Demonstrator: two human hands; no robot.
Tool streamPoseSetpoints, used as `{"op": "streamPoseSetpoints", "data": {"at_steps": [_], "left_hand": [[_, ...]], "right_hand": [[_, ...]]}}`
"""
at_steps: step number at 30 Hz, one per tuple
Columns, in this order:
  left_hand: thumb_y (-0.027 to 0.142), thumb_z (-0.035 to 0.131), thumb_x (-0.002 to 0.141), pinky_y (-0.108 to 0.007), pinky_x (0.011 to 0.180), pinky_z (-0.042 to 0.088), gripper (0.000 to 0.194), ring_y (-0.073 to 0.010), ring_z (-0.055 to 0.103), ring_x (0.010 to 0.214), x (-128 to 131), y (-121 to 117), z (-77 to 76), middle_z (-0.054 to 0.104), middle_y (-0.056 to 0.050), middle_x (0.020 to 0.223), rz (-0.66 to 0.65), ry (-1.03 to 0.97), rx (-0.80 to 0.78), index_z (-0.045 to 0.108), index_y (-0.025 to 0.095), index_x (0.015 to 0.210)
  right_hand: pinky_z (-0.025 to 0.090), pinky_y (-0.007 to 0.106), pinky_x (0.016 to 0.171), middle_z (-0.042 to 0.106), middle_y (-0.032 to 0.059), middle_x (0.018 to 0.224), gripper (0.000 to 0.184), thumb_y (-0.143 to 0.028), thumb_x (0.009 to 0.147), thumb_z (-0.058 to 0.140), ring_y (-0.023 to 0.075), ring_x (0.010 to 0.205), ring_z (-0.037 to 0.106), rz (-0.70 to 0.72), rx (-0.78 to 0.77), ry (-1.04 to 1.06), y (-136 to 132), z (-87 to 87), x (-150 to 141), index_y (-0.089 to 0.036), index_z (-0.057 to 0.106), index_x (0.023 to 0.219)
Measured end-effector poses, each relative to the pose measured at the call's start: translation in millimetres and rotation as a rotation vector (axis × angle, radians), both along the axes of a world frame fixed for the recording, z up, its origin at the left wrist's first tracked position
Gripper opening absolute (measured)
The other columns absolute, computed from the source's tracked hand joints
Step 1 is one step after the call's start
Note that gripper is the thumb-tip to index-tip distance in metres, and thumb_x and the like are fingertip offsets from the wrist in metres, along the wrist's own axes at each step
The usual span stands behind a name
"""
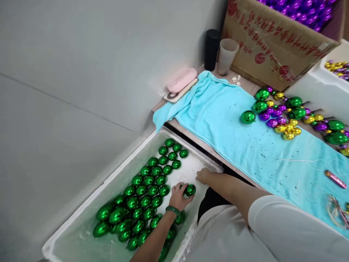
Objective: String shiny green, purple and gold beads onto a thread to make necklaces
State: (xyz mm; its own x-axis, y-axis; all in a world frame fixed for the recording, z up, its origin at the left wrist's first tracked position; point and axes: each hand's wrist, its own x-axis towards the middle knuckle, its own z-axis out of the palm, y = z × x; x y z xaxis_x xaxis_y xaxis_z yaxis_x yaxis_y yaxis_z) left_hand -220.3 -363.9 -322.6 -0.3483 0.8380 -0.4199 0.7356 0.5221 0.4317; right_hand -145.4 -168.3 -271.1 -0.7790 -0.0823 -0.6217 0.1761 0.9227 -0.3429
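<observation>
My left hand (178, 199), wearing a green bangle (173, 210), curls its fingers round a shiny green bauble (190, 190) just above the floor of a white foam box (73, 222). More green baubles (149, 180) lie in rough rows inside the box, with larger ones (117, 215) heaped toward its lower end. Near the box's right end is my right hand (203, 176), its fingers curled in; whether anything is in them is hidden.
A table beside the box bears a turquoise towel (218, 112), strung green, purple and gold baubles (275, 112), a needle (297, 160), a pink lighter (335, 179) and scissors (339, 211). Behind stand a cup (227, 54), a black bottle (212, 49) and a cardboard box (272, 43).
</observation>
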Motion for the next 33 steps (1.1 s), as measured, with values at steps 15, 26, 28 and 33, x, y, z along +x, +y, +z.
{"op": "streamPoseSetpoints", "data": {"at_steps": [15, 26, 28, 33], "left_hand": [[0.056, 0.068, 0.067, -0.052, 0.109, 0.033, 0.058, -0.0348, 0.039, 0.124, 27.5, 234.1, 234.6, 0.046, -0.011, 0.125, -0.403, 0.187, 0.773, 0.057, 0.029, 0.117], [0.038, 0.070, 0.074, -0.057, 0.107, 0.033, 0.076, -0.0390, 0.023, 0.137, 113.7, 346.1, 215.4, 0.029, -0.013, 0.148, -0.710, 0.244, 0.645, 0.037, 0.028, 0.141], [0.039, 0.072, 0.072, -0.057, 0.110, 0.029, 0.083, -0.0380, 0.020, 0.140, 108.5, 346.4, 211.6, 0.027, -0.014, 0.149, -0.665, 0.210, 0.688, 0.031, 0.027, 0.144], [0.052, 0.078, 0.062, -0.059, 0.113, 0.021, 0.104, -0.0411, 0.019, 0.140, 90.3, 339.3, 201.5, 0.024, -0.022, 0.148, -0.383, 0.156, 0.686, 0.027, 0.015, 0.145]], "right_hand": [[0.043, 0.048, 0.097, 0.053, 0.0184, 0.127, 0.050, -0.027, 0.081, 0.054, 0.0321, 0.117, 0.050, -1.211, 0.505, 0.855, 131.5, 197.5, 182.5, -0.014, 0.044, 0.128], [0.040, 0.049, 0.107, 0.034, 0.0176, 0.144, 0.067, -0.020, 0.080, 0.055, 0.0294, 0.136, 0.032, -1.330, 0.243, 0.964, 168.8, 154.2, 243.8, -0.016, 0.032, 0.143], [0.049, 0.047, 0.098, 0.036, 0.0163, 0.141, 0.065, -0.021, 0.080, 0.056, 0.0287, 0.133, 0.037, -1.394, 0.171, 1.018, 169.1, 155.0, 257.5, -0.019, 0.034, 0.141], [0.058, 0.042, 0.080, 0.044, 0.0132, 0.132, 0.052, -0.026, 0.079, 0.057, 0.0262, 0.113, 0.053, -1.476, 0.116, 1.091, 163.9, 161.4, 293.7, -0.023, 0.047, 0.130]]}}
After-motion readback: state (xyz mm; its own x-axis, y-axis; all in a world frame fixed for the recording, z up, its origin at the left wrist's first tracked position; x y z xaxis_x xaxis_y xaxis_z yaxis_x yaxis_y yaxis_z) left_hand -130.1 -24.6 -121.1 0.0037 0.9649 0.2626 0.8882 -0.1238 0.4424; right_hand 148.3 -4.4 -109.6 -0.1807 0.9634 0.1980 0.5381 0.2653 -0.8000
